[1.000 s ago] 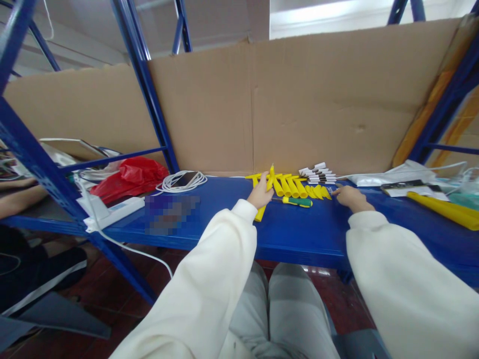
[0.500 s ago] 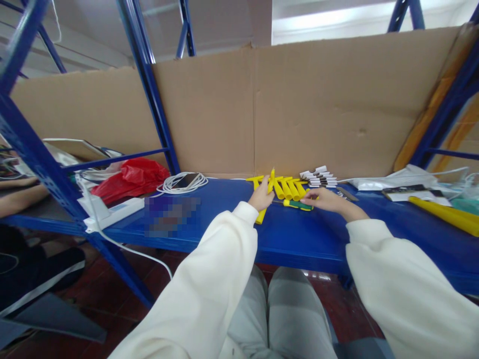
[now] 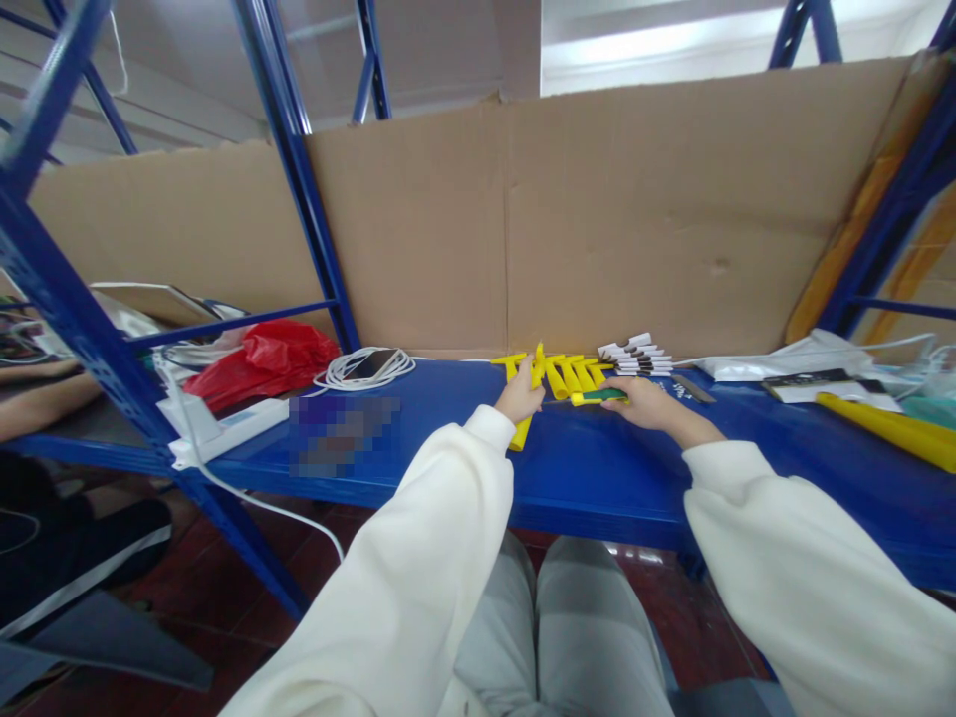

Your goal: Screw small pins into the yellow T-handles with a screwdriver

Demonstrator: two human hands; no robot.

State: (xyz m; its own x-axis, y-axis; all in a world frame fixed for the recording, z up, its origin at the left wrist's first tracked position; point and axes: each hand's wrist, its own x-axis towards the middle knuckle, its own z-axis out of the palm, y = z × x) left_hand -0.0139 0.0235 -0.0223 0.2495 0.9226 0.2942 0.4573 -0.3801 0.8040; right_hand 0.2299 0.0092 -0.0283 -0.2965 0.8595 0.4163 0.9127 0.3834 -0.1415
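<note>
My left hand [image 3: 521, 400] is closed around a yellow T-shaped plastic piece [image 3: 521, 435], whose handle sticks out below my fingers and whose narrow end shows above them. My right hand [image 3: 646, 406] grips a screwdriver [image 3: 590, 397] with a green and yellow handle, its shaft directed left toward the held piece. Whether the tip touches the piece is too small to tell. Just behind both hands, several similar yellow T-shaped pieces [image 3: 572, 378] lie side by side. A stack of small white pieces with dark ends [image 3: 640, 357] lies beyond my right hand.
On the blue shelf [image 3: 597, 478], a coiled white cable [image 3: 364, 368], a red plastic bag [image 3: 269, 357] and a white power strip [image 3: 246, 423] lie left. A flat metal strip [image 3: 693, 388] and a yellow sheet [image 3: 888, 428] lie right. Cardboard [image 3: 634, 209] stands behind. Another person's arm [image 3: 45, 398] shows far left.
My right hand has closed on the screwdriver's handle and lifted it slightly from the shelf. My left hand stays nearly in place, with the yellow piece tilted a little differently.
</note>
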